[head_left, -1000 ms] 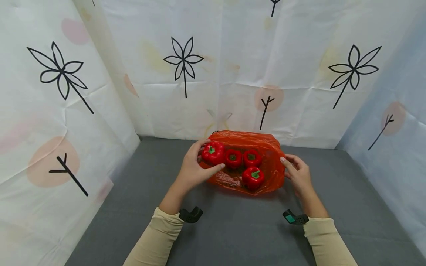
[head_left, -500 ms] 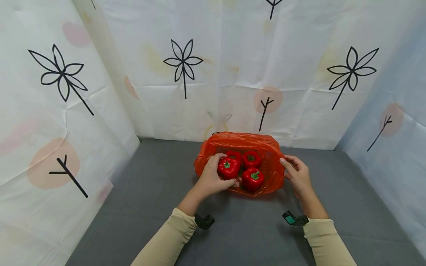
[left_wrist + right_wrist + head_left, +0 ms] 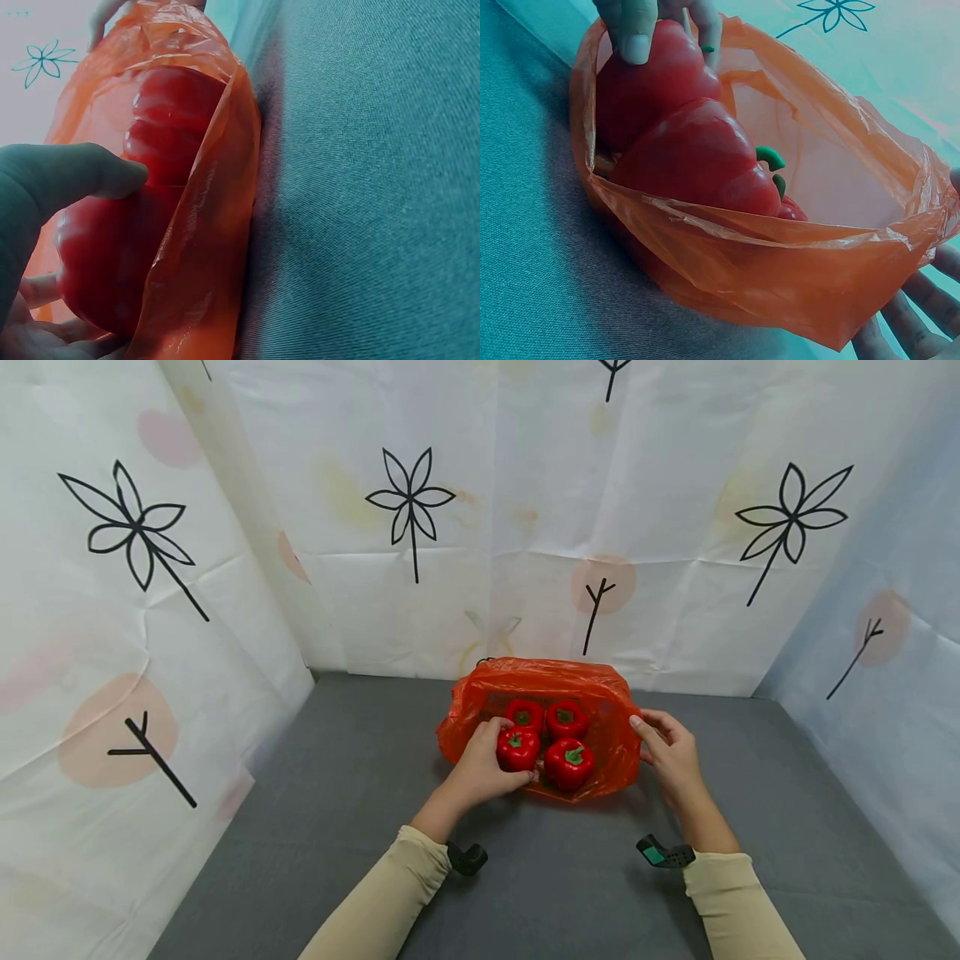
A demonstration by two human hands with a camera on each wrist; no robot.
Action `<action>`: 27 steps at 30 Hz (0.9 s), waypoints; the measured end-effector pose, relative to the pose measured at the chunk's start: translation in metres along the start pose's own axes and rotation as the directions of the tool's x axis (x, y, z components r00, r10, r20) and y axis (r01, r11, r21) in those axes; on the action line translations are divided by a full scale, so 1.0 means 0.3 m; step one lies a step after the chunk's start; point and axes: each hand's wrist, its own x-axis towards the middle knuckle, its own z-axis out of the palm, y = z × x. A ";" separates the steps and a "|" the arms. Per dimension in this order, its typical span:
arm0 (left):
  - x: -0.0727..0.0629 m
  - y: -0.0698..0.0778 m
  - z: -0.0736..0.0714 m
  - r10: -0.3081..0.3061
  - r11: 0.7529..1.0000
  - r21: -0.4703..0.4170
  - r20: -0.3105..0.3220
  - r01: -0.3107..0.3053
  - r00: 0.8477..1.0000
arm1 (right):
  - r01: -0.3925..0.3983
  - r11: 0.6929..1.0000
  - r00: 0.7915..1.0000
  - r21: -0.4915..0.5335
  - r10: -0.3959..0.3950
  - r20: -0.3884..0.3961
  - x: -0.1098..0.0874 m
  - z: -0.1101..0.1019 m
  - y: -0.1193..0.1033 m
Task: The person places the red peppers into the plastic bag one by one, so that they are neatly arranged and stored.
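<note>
An orange plastic bag (image 3: 551, 672) lies with its mouth spread, and several red bell peppers with green stems sit inside it. My left hand (image 3: 482, 767) reaches into the bag and grips the front-left bell pepper (image 3: 517, 749), thumb on the near side and fingers beyond. Against that pepper rests the front-right bell pepper (image 3: 697, 157). Behind these two are a back-left bell pepper (image 3: 525, 716) and a back-right bell pepper (image 3: 567, 720). At the bag's right side, my right hand (image 3: 672, 753) pinches the rim between thumb and fingers.
The bag stands on a grey cloth-covered table (image 3: 555, 885), near its back edge. White patterned sheets (image 3: 495, 527) hang behind and at both sides. A dark band sits on each wrist.
My left hand has carried its bell pepper from the bag's left rim rightward and down, placing it beside the others. The bag's left side shows again. My right hand stays at the rim.
</note>
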 end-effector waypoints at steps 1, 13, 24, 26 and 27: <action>0.000 0.000 0.001 0.000 1.000 -0.003 -0.001 0.000 1.000 | -0.002 1.000 1.000 -0.003 0.002 -0.001 0.000 0.001 -0.001; 0.007 0.005 0.008 -0.002 0.999 0.052 -0.025 0.003 1.000 | -0.001 1.000 1.000 -0.022 0.001 -0.014 0.001 0.004 -0.006; -0.003 0.028 -0.010 0.030 0.995 0.097 -0.036 -0.026 0.999 | 0.043 0.999 0.998 -0.029 -0.044 -0.047 0.019 -0.017 -0.013; -0.008 0.042 -0.026 0.070 0.992 0.111 -0.041 -0.065 0.997 | 0.081 0.996 0.995 -0.030 -0.083 -0.059 0.024 -0.031 -0.023; -0.012 0.051 -0.038 0.096 0.989 0.117 -0.044 -0.091 0.994 | 0.103 0.994 0.993 -0.043 -0.105 -0.061 0.026 -0.039 -0.030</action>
